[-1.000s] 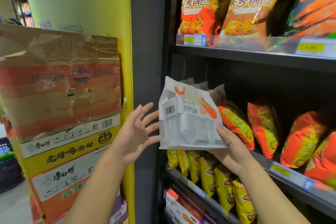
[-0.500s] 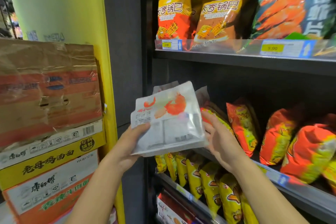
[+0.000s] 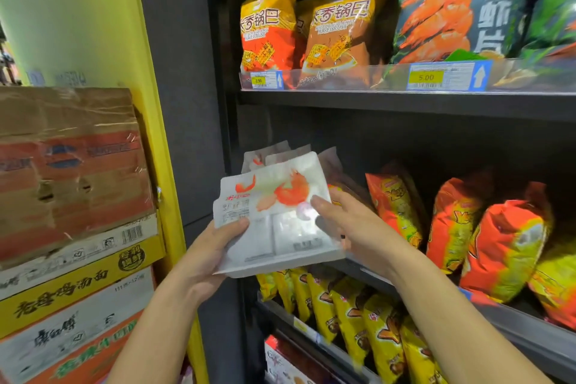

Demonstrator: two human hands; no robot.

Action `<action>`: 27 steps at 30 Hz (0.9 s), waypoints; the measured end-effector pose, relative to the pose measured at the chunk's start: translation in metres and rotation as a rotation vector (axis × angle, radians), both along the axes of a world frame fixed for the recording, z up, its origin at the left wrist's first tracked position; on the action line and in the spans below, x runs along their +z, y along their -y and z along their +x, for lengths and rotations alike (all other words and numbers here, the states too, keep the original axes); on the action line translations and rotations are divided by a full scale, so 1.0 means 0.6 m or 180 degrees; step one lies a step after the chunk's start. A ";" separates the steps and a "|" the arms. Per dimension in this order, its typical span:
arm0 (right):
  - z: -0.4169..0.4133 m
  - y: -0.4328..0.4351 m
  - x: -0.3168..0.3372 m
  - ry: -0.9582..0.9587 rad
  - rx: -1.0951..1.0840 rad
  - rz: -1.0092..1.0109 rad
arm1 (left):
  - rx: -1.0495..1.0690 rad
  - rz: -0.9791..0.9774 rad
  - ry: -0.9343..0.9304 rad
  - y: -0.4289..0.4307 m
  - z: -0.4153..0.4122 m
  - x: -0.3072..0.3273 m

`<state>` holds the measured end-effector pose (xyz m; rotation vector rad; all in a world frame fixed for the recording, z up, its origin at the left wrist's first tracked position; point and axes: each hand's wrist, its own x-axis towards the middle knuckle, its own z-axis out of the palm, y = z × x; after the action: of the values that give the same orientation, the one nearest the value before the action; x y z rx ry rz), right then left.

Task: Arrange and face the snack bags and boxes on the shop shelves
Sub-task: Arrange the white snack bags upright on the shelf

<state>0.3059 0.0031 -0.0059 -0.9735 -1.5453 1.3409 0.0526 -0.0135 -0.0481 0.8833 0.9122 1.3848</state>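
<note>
Since a second ago the left hand (image 3: 208, 256), then spread and clear of the white prawn bag (image 3: 274, 215), has closed onto it, and the bag now shows its printed front instead of its barcode side. Well left of the bag, a stack of taped cartons (image 3: 71, 196) stands against a yellow pillar (image 3: 149, 72). Left hand grips the bag's lower left edge: thumb on the front, fingers wrapped behind, out of sight. The bag is held tilted in front of the left end of the middle shelf (image 3: 530, 340), prawn picture uppermost. Just behind its top edge, matching white bags (image 3: 268, 154) stand on that shelf. Above it, two rice-crust bags (image 3: 268, 28) stand upright on the upper shelf (image 3: 405, 103). Right hand (image 3: 352, 227) holds the bag's right edge, thumb pressed on the front, fingers behind. Below and right of the bag, yellow snack bags (image 3: 349, 315) stand in a row. Right of it, orange-and-yellow bags (image 3: 396, 206) lean on the middle shelf. Above right, a dark prawn-chip bag (image 3: 452, 6) sits over a 5.00 price label (image 3: 436, 76).
</note>
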 end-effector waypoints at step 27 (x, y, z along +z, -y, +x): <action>-0.023 -0.006 -0.020 -0.0601 -0.0412 0.0402 | 0.1458 0.1750 -0.2724 0.065 0.041 0.047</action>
<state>0.2922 0.0066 -0.0181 -0.8290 -1.3827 1.1939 0.0772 -0.0524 -0.0196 1.8551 1.4651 1.7047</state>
